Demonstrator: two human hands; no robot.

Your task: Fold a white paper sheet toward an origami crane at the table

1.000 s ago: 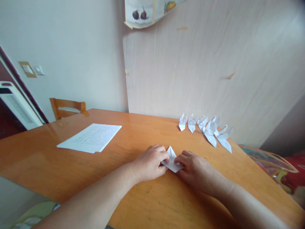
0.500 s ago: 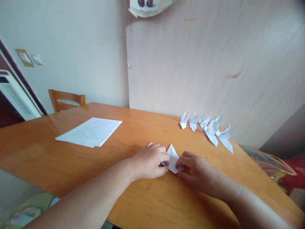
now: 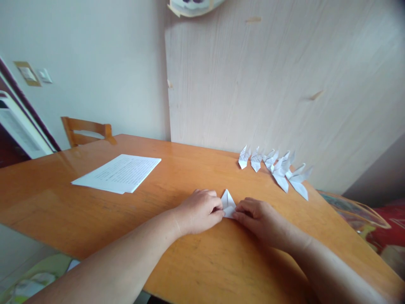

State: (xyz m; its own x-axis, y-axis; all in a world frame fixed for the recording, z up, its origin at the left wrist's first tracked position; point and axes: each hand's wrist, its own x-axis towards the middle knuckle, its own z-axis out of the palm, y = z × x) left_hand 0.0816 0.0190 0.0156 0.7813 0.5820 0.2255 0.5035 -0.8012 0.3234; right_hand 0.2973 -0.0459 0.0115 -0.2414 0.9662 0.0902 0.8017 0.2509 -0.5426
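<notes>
Between my hands, a small folded white paper point(image 3: 227, 199) lies on the wooden table point(image 3: 190, 266), its pointed tip facing away from me and a crease running down its middle. My left hand point(image 3: 202, 211) pinches its left side, with the fingers curled and the thumb at the near edge. On the opposite side my right hand point(image 3: 255, 217) grips the right corner between thumb and fingers. Both side corners are hidden under my fingers. The near part of the paper is folded upward.
A stack of printed sheets point(image 3: 118, 173) lies at the left of the table. Several folded paper birds point(image 3: 280, 174) stand at the back right, near the wall panel point(image 3: 221, 84). A wooden chair point(image 3: 87, 128) stands beyond the far left edge.
The near corner of the paper, which pointed toward me, is now folded up, making the piece shorter. My thumbs have shifted to its near edge. The view has tilted slightly downward.
</notes>
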